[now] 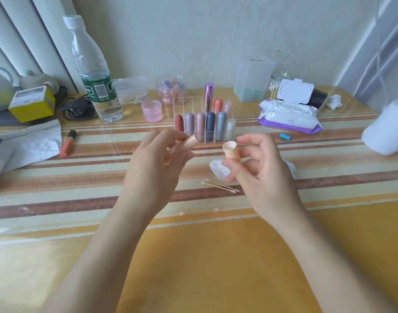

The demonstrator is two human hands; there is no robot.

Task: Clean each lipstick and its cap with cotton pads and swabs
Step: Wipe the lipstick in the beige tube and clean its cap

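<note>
Left hand (152, 163) gripping a peach lipstick (189, 143), right hand (254, 163) pinching its cap (231, 150) open end up, cotton pad (217, 169) just under the cap, swabs (220, 186) below that

swabs (220, 185) on table (193, 256), before organizer (204, 123), wipes pack (288, 114) right

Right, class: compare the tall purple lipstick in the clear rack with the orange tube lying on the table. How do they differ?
The purple lipstick stands upright in the clear rack; the orange tube lies flat on the table. The purple lipstick is shiny metallic all over; the orange tube has a dark cap. Both are slim, closed and untouched.
</note>
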